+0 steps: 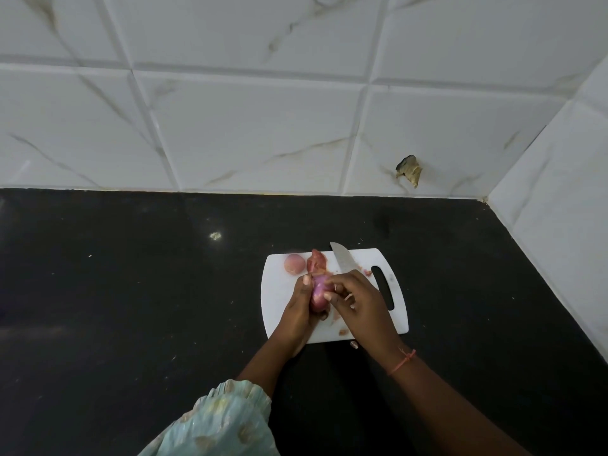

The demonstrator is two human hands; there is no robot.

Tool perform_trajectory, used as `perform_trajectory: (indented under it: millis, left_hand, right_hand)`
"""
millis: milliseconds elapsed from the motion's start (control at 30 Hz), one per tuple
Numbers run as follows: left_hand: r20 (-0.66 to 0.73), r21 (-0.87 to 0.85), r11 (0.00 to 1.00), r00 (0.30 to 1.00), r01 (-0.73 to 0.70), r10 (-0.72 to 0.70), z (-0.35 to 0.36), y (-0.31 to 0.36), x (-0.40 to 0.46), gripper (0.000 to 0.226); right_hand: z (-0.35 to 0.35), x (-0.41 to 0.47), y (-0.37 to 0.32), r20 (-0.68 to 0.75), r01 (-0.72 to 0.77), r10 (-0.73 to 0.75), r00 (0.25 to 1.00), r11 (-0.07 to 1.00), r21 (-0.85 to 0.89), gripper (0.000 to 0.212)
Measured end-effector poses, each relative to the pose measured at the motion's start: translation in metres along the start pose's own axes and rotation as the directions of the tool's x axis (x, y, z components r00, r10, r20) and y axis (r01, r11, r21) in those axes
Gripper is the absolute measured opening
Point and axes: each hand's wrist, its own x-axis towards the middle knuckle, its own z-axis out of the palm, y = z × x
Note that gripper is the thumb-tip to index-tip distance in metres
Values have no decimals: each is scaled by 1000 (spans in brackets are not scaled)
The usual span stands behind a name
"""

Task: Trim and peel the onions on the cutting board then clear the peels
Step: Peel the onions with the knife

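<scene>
While one peeled onion [294, 264] and loose peels [316, 261] lie on the board [279, 304], the left hand [301, 304] grips a second onion [318, 296]. The right hand [357, 299] holds the knife [342, 260] and pinches its skin; clearing remains.

Dim, soft indoor light, white wall tiles [250, 126] grey and even, small glare spot on the black counter [215, 235] below them, tile lines curved by wide-angle distortion, slight overall softness, weak shadows
</scene>
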Motion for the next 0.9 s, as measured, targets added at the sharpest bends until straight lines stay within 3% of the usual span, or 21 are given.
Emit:
perform_trajectory:
  millis: [233, 467, 667, 800, 900]
  left_hand:
    - [-2, 14, 1000, 1000, 5, -5, -2, -2, 1, 70]
    - [15, -35, 999, 999, 39, -38, -2, -1, -1, 61]
    - [19, -108, 992, 998, 59, -57, -2, -2, 1, 67]
    - [12, -295, 953, 998, 69, -68, -5, 1, 3, 52]
    - [48, -385, 919, 996, 88, -75, -8, 0, 3, 58]
  right_hand:
    - [2, 3, 0, -4, 73, -74, 997, 991, -112, 3]
    - [-8, -4, 0, 105, 61, -59, 993, 998, -16, 11]
    - [-16, -2, 4, 206, 0, -14, 978, 998, 68, 11]
    - [-10, -1, 0, 82, -185, 172, 982, 964, 193, 9]
    - [-4, -2, -4, 49, -411, 422, 905, 842, 348, 17]
